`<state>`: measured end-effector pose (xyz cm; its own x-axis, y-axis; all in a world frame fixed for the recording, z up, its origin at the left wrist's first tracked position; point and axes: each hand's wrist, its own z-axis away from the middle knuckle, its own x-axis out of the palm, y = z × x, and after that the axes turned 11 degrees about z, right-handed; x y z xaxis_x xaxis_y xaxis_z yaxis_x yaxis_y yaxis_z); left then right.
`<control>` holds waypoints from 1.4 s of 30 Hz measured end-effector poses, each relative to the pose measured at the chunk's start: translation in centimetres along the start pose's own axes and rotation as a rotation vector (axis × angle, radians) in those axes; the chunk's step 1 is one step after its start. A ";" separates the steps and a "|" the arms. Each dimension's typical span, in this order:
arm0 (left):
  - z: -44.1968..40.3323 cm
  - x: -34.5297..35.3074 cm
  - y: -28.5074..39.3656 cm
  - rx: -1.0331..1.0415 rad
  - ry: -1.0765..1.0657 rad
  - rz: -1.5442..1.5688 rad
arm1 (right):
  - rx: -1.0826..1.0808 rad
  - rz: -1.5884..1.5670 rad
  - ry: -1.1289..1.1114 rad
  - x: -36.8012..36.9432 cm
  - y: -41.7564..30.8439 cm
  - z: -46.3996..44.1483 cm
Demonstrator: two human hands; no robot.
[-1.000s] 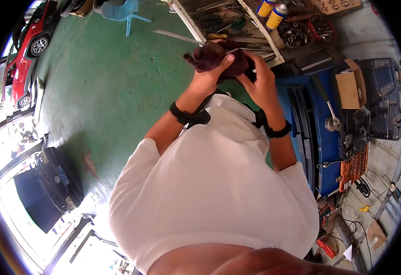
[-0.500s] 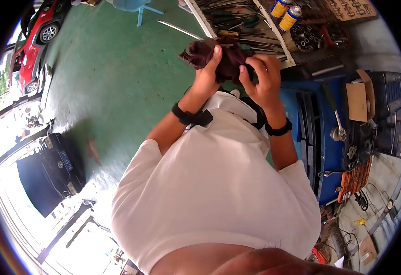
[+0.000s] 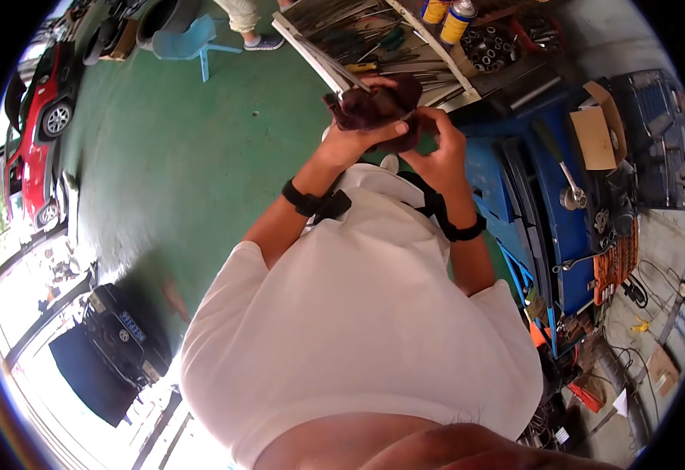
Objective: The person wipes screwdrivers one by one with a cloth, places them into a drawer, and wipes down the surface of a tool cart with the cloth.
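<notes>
A dark maroon cloth (image 3: 374,108) is bunched up in front of my chest. My left hand (image 3: 358,142) is closed around it from below, thumb lying across the front. Out of the bundle a long thin metal rod (image 3: 341,69) slants up to the left; its other end is hidden in the cloth. My right hand (image 3: 441,144) pinches the cloth's right side with curled fingers. Just beyond both hands lies an open drawer (image 3: 436,43) full of screwdrivers and other long tools.
Spray cans (image 3: 457,22) and a tray of sockets (image 3: 489,48) stand beyond the drawer. At my right is a blue tool cabinet (image 3: 565,258) with a ratchet (image 3: 572,196) and an open cardboard box (image 3: 598,139). A blue stool (image 3: 186,43) and another person's leg (image 3: 242,17) are ahead.
My left hand has turned with the cloth, and the rod now points more steeply upward. The view has shifted, bringing another person's leg and foot into sight near the stool.
</notes>
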<state>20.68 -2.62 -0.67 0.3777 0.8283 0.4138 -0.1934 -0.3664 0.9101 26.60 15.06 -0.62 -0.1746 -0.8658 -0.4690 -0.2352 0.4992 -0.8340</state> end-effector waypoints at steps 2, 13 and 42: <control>-1.0 -1.2 -0.1 0.107 -0.084 -0.263 | 0.022 0.004 0.019 0.5 0.2 -0.1; -2.3 -5.7 4.5 -0.085 -0.180 0.161 | 0.172 -0.308 0.055 5.7 -1.9 -3.8; -4.7 -16.8 11.3 -0.349 -0.653 -0.432 | 0.237 -0.308 -0.094 4.7 -3.9 -8.3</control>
<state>7.88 -18.67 2.59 0.9076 0.4156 0.0594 -0.1397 0.1656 0.9762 18.74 9.38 2.83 -0.0398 -0.9786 -0.2019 -0.0343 0.2033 -0.9785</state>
